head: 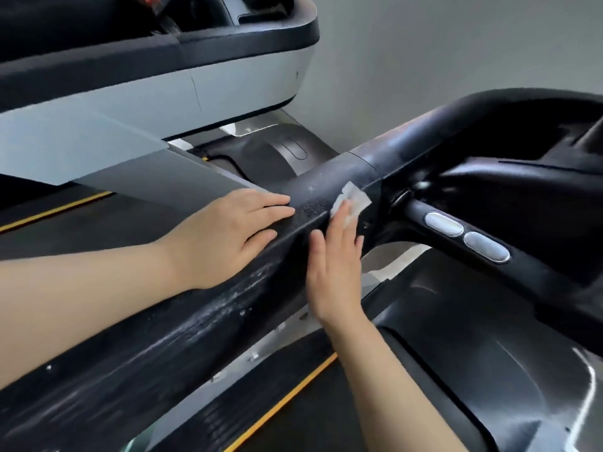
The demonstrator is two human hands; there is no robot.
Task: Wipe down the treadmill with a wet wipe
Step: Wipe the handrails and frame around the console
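A black treadmill handrail [182, 324] runs diagonally from the lower left up to the console at the right, streaked with wet marks and specks. My left hand [228, 236] lies flat on top of the rail, fingers straight. My right hand [336, 265] presses a small white wet wipe [354, 199] against the rail's near side with straight fingers, just below the joint in the rail. The wipe sticks out past my fingertips.
Two oval silver sensor pads [466, 236] sit on a black grip bar to the right. The black running deck with a yellow stripe [287, 399] lies below. A second, grey-and-black treadmill console [163, 79] stands at the upper left, against a grey wall [456, 44].
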